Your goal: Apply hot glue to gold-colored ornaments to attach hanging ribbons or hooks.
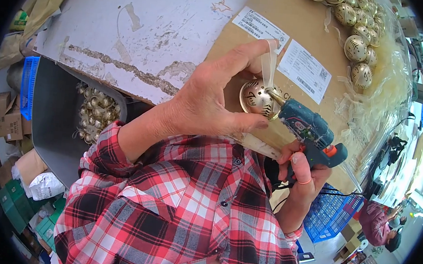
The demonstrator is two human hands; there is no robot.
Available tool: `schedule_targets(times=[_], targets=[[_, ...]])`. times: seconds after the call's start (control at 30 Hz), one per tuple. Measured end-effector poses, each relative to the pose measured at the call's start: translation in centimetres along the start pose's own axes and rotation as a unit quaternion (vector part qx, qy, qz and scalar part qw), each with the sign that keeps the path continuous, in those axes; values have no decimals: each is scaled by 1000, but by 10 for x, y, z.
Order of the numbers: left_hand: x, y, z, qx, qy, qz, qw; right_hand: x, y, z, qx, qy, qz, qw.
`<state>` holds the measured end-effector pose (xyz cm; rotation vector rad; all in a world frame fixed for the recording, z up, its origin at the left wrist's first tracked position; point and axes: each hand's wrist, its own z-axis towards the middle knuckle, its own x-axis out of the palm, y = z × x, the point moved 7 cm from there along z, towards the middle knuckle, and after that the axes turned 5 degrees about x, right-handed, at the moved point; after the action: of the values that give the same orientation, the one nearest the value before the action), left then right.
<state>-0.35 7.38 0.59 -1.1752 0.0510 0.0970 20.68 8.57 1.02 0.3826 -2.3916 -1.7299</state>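
Note:
My left hand [202, 94] holds a shiny gold bell [257, 97] with dark star and lettering cut-outs, over a sheet of cardboard. Its thumb lies along the near side of the bell, and some fingers are hidden behind. A pale sheer ribbon [269, 67] loops up from the bell's top to my raised index finger. In my right hand [306, 175] is a dark teal glue gun [308, 123] with an orange part at its rear. The gun's metal nozzle points left and meets the top of the bell, at the foot of the ribbon.
Brown cardboard [227, 47] with two white labels [304, 70] covers part of a worn white table [180, 12]. Several gold bells [355, 48] lie by clear plastic at the right. A grey tub [52, 96] on the left holds more bells. A blue crate [325, 223] and another person [375, 224] are at right.

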Motion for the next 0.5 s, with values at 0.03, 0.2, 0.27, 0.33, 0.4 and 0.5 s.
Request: schedule_targets(times=[0.03,0.2,0.27,0.33,0.4,0.5], targets=[[0,1,0,-10,-3,-14,1000,-2,-1,0,0,-1,0,1000],[1,-1,2,-13,7,11,1000,-6,0,0,6,-13,4,1000],[3,-2,3,-4,4,-18,1000,-10,0,-1,8,-12,8,1000],[5,-2,4,-2,7,-16,1000,-15,0,-4,9,-23,11,1000],[1,0,1,-22,22,36,999,-12,-5,-6,41,10,36,998],[-2,2,-2,-35,14,68,997,-7,-7,-1,84,46,0,995]])
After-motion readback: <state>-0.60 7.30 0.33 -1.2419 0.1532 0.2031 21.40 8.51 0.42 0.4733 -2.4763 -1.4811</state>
